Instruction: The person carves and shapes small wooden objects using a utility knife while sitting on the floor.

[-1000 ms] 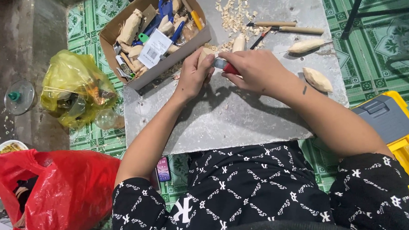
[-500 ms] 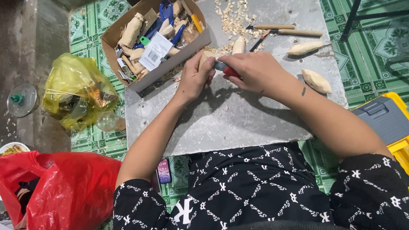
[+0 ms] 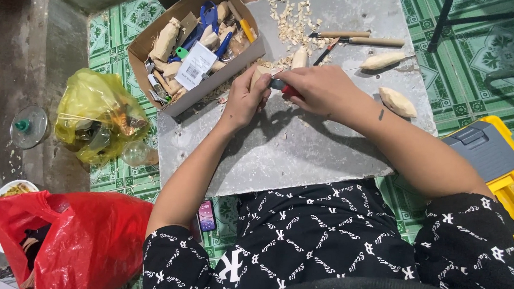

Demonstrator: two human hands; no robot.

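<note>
My left hand [image 3: 244,100] grips a small pale wooden piece [image 3: 259,74] over a grey slab [image 3: 303,152]. Right beside it, my right hand [image 3: 320,89] holds a red-handled carving knife [image 3: 284,88] with the blade end against the wood. Both hands meet near the slab's far edge. Wood shavings [image 3: 291,24] lie scattered beyond them. Two more carved wooden pieces [image 3: 397,101] lie to the right on the slab, and another stands by my right hand.
An open cardboard box [image 3: 195,43] of wooden pieces and tools sits at the far left of the slab. Two wooden-handled tools [image 3: 360,38] lie at the back. On the floor: a yellow bag [image 3: 96,114], a red bag [image 3: 73,240], a phone [image 3: 206,214], a yellow case [image 3: 498,166].
Both hands stay together on the wooden piece and knife, with only small shifts.
</note>
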